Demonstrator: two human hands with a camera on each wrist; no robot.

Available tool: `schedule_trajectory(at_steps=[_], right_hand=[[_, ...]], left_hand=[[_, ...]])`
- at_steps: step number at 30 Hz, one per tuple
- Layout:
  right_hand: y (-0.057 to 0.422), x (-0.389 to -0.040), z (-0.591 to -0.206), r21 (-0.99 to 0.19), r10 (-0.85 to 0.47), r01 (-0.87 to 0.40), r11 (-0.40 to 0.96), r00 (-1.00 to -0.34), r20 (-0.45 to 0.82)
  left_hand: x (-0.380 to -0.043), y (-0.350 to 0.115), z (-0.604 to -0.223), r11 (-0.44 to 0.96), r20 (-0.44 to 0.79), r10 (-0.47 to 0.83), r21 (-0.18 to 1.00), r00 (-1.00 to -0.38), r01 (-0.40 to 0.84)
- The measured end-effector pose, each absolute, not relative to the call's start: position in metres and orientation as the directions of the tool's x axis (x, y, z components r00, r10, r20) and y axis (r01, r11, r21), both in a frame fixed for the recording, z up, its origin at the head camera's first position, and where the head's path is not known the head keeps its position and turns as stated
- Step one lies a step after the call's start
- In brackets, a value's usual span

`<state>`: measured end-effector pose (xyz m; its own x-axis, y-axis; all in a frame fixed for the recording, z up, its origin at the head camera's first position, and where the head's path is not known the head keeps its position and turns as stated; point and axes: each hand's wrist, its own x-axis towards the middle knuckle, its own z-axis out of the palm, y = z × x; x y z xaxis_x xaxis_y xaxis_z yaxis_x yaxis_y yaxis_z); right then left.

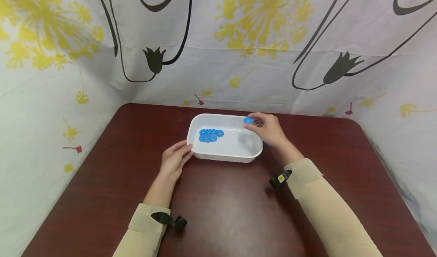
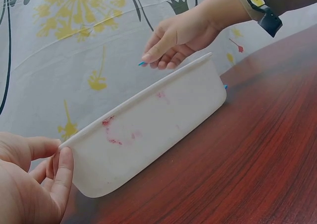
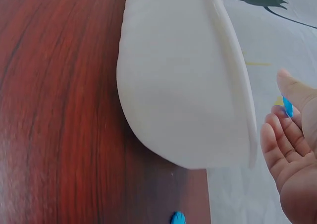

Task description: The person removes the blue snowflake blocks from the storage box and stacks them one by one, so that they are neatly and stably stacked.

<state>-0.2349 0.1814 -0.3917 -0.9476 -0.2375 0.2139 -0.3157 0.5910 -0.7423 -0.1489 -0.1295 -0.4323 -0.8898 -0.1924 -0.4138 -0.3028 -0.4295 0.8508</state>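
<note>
Disc [image 1: 248, 120] (blue) | pinched at tips of right fingers [image 1: 258, 115] | above tray [image 1: 235, 148]

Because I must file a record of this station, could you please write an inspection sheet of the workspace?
Surface: dark red-brown table, glossy.
Job's things: white tray, reddish marks on its near side; blue pieces grouped in its left half; a loose piece on the table, by the tray's right end.
Clutter: nothing seen.
Grippers: left hand grips the tray's left end; right hand pinches a blue piece.
Cables: nothing seen.
Surroundings: white cloth with flower print behind the table.
</note>
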Motion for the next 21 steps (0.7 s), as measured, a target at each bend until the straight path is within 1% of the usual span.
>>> schedule_trajectory(at_steps=[14,21], right_hand=[[0.208,-0.231,-0.395,-0.742,-0.166,-0.245,0.624,-0.969,0.181],[0.218,-0.231,-0.4,-0.739,-0.157,-0.245,0.627,-0.97,0.188]], left_hand=[[-0.148,-0.13,-0.433,-0.431,-0.413,-0.188,0.85,-0.891,-0.303],[-0.149,-0.13,-0.433,-0.434,-0.415,-0.195,0.849,-0.889,-0.301]])
